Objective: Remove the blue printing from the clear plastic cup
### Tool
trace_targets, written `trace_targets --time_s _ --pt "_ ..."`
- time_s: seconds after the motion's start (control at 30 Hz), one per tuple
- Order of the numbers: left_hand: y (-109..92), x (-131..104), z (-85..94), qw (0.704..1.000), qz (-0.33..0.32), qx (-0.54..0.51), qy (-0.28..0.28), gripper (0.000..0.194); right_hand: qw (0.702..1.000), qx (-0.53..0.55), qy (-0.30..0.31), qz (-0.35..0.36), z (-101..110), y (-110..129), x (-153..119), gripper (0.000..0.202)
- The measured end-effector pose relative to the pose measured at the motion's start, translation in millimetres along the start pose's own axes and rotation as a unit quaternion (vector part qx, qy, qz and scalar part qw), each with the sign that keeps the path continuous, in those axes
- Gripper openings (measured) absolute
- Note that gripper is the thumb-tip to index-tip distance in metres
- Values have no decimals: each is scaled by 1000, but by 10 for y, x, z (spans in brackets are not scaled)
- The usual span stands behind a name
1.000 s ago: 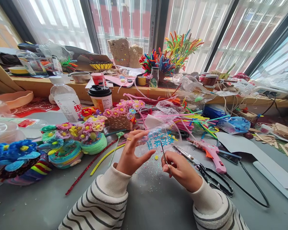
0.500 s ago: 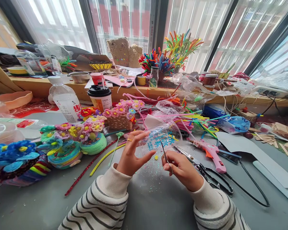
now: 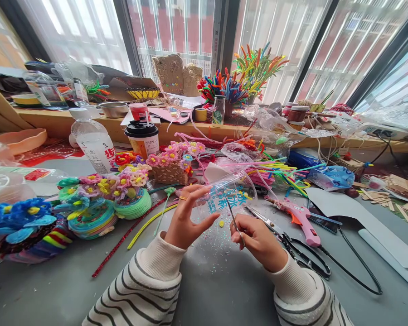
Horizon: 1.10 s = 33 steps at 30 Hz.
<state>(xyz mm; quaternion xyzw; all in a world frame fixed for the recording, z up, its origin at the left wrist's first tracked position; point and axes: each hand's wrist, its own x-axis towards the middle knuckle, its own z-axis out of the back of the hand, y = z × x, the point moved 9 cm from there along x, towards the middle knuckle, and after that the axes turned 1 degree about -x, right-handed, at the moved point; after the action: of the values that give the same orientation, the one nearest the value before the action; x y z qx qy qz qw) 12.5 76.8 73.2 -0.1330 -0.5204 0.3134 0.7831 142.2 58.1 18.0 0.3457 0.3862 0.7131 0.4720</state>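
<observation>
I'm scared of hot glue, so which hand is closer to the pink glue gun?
The right. The right hand is just across the black-handled scissors from the pink glue gun; the left hand is farther left, at the clear cup.

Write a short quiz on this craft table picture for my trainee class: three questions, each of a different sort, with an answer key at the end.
1. Multiple choice: What does the right hand hold?
A) a sheet of white paper
B) a slim metal tool
C) a red glittery stem

2. True or false: The pink plastic glue gun lies to the right of the clear plastic cup with blue lettering, which the left hand holds.

3. Fill in the blank: The orange-and-white takeaway cup behind the craft flowers has a ____ lid.

Key: 1: B; 2: true; 3: black.
</observation>
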Motion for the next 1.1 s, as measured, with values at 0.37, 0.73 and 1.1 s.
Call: trace_targets --time_s 0.37,0.73,1.1 --pt "-15 -5 -25 1000 -5 6 15 49 1000 3 12 6 2 60 -12 52" --pt "-14 -11 -58 999 3 -15 29 51 1000 -7 21 8 -8 79 -6 54" --pt "11 -14 -18 1000 -6 6 10 50 1000 -1 3 1 12 26 -6 50"
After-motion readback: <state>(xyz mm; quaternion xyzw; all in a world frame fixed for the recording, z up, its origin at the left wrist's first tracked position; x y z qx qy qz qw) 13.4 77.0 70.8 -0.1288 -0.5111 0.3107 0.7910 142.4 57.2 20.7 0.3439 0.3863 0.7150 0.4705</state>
